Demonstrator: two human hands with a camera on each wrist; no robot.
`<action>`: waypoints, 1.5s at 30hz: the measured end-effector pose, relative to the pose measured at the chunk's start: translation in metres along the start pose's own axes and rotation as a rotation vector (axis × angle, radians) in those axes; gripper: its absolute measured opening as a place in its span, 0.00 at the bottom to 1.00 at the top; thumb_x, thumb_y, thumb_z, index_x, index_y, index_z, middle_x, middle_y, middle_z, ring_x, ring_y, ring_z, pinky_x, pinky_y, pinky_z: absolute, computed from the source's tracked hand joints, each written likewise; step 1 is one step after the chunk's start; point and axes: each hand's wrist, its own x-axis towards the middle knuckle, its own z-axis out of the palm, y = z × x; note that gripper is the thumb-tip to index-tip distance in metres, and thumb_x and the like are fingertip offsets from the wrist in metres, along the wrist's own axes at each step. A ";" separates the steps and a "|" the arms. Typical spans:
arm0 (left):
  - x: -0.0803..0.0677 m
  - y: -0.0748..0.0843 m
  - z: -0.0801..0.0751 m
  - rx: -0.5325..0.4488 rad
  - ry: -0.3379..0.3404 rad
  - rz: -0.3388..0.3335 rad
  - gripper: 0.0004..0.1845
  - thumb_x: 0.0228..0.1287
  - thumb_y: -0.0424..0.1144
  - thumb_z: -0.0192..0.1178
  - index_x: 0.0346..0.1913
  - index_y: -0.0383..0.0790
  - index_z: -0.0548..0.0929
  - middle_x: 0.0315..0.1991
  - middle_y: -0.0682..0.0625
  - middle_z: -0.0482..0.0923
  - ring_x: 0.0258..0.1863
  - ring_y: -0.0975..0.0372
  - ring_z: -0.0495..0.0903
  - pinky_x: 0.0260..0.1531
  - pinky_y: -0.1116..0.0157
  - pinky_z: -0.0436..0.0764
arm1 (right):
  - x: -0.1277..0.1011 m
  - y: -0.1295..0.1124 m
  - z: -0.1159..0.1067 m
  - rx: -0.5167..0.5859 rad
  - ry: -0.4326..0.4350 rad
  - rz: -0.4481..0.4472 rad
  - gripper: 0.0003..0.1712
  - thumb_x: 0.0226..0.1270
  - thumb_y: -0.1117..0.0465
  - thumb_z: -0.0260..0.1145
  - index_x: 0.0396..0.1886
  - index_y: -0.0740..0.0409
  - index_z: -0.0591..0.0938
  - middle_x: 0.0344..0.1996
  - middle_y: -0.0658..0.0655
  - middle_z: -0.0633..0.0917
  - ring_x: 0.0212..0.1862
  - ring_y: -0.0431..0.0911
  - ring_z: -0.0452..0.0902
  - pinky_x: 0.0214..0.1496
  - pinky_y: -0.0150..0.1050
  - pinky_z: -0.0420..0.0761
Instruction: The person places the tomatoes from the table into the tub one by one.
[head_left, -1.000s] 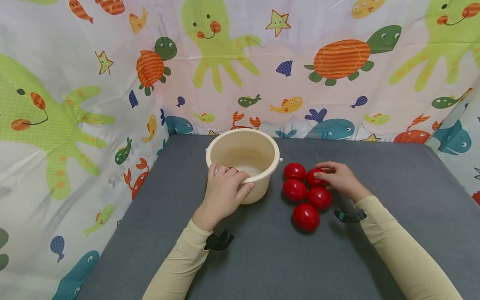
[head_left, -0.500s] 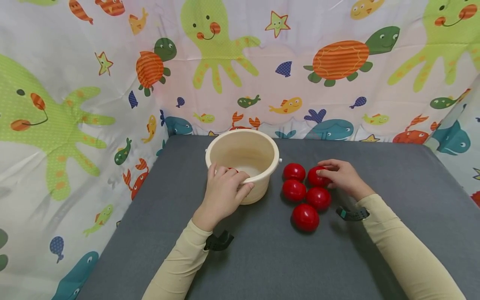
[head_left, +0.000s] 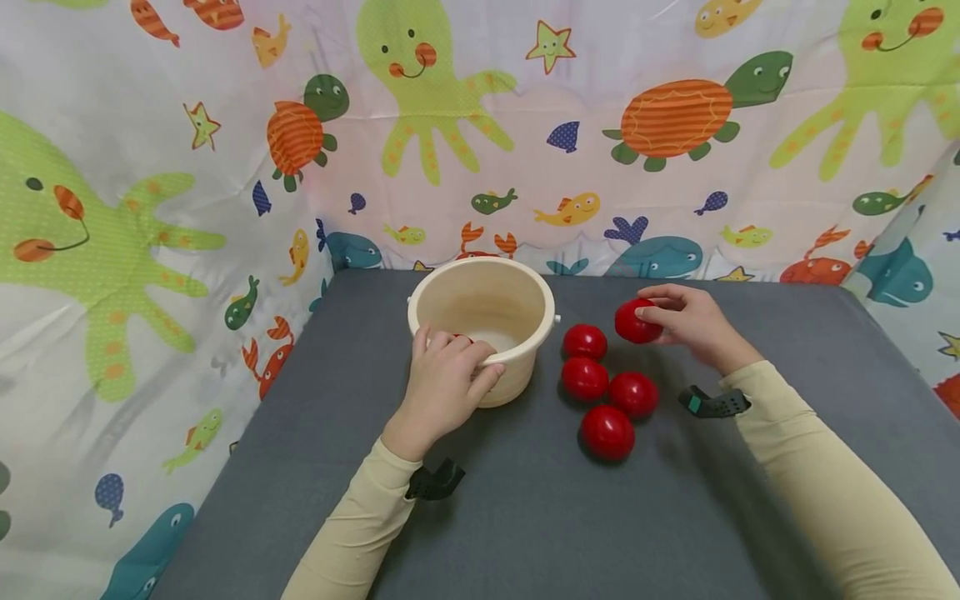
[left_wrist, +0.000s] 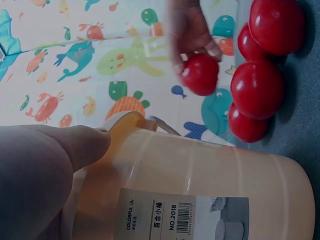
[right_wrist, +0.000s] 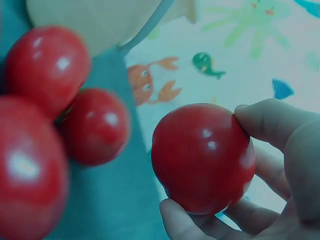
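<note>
Sea-animal print curtain (head_left: 525,125) is hanging around three sides, enclosing a grey felt-covered table (head_left: 540,517); even, soft light is falling throughout.

**Support surface: grey table**

The grey cloth-covered table (head_left: 540,517) carries a cream plastic bucket (head_left: 517,379), standing upright near the far edge. Just to the right of the bucket, four red balls (head_left: 585,378) rest on the cloth in a close cluster.
</note>
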 end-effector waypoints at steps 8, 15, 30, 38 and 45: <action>0.000 0.001 -0.001 -0.009 -0.011 -0.005 0.09 0.68 0.49 0.64 0.41 0.49 0.87 0.36 0.50 0.85 0.42 0.51 0.75 0.70 0.35 0.56 | -0.002 -0.051 -0.002 -0.008 0.028 -0.098 0.33 0.75 0.52 0.63 0.73 0.59 0.69 0.67 0.67 0.74 0.60 0.56 0.73 0.44 0.35 0.88; 0.000 0.002 -0.002 -0.019 -0.015 -0.014 0.09 0.68 0.49 0.65 0.41 0.49 0.88 0.36 0.50 0.85 0.43 0.51 0.75 0.71 0.34 0.55 | -0.001 -0.098 0.004 -0.031 0.001 -0.157 0.31 0.74 0.53 0.65 0.72 0.55 0.71 0.68 0.64 0.74 0.64 0.57 0.73 0.46 0.36 0.88; 0.001 -0.001 0.000 -0.021 -0.014 -0.007 0.09 0.69 0.49 0.64 0.42 0.49 0.88 0.37 0.49 0.86 0.44 0.52 0.76 0.70 0.34 0.56 | 0.006 -0.146 0.047 -0.033 -0.050 -0.221 0.29 0.70 0.57 0.68 0.69 0.56 0.75 0.66 0.64 0.78 0.62 0.59 0.78 0.47 0.43 0.89; 0.001 0.000 0.000 -0.021 -0.032 -0.015 0.09 0.69 0.49 0.65 0.42 0.49 0.87 0.38 0.48 0.86 0.45 0.51 0.76 0.71 0.34 0.56 | 0.013 -0.152 0.073 -0.031 -0.064 -0.287 0.26 0.67 0.58 0.69 0.64 0.56 0.80 0.62 0.63 0.82 0.58 0.59 0.82 0.45 0.46 0.89; 0.002 -0.001 -0.001 -0.026 -0.033 -0.010 0.10 0.67 0.50 0.65 0.43 0.48 0.88 0.39 0.47 0.87 0.45 0.51 0.76 0.70 0.34 0.58 | 0.015 -0.160 0.098 0.002 -0.102 -0.328 0.25 0.67 0.59 0.69 0.64 0.56 0.80 0.61 0.62 0.82 0.58 0.57 0.81 0.45 0.48 0.89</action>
